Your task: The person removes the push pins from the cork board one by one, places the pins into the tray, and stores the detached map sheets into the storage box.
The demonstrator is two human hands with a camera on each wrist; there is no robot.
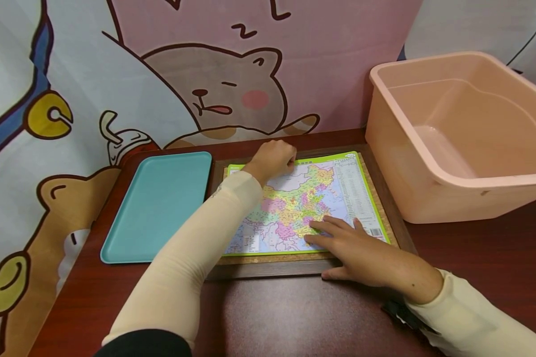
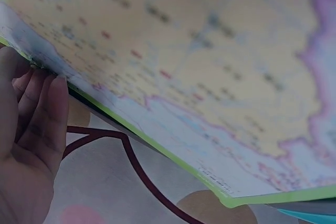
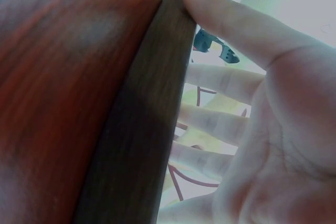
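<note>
A map with a green border point(image 1: 295, 208) lies on a cork board point(image 1: 268, 258) with a dark wooden frame point(image 1: 268, 269). At the map's top edge is my left hand point(image 1: 272, 161), its fingers curled. In the left wrist view, the thumb and fingertips of this left hand point(image 2: 34, 129) pinch a small dark thing point(image 2: 35, 66) at the map edge; its kind is mostly hidden. My right hand point(image 1: 362, 253) spreads its fingers over the map's lower right part. Its thumb touches the frame's near side, as the right wrist view of the frame point(image 3: 142, 93) also shows.
To the left of the board, a teal tray point(image 1: 161, 203) lies on the dark red table point(image 1: 295, 317). A large pink bin point(image 1: 429, 163) stands to the right. Behind the table hangs a cartoon-printed cloth point(image 1: 348, 64).
</note>
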